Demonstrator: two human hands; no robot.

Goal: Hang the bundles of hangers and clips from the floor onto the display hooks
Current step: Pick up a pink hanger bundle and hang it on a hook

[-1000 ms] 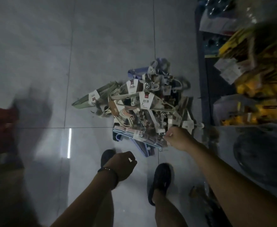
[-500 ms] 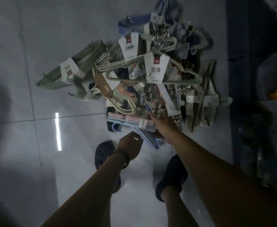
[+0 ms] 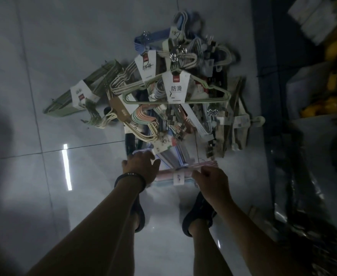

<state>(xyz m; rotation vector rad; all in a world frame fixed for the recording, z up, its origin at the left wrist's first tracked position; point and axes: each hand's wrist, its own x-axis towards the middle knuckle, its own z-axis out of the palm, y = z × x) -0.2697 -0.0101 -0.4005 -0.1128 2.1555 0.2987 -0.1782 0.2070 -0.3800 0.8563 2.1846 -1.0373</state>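
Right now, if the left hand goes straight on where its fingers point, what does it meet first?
The left hand would probably first meet the white-labelled bundle at the near edge of the pile; depth is unclear, so it may already touch it.

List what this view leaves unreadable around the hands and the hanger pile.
Head view only.
Left end of the pastel bundle: covered by the left hand.
Fingertips of the right hand: hidden behind its own knuckles.
Print on the bundle label: too small.
Shelf goods at the right edge: blurred, dark, cut off.
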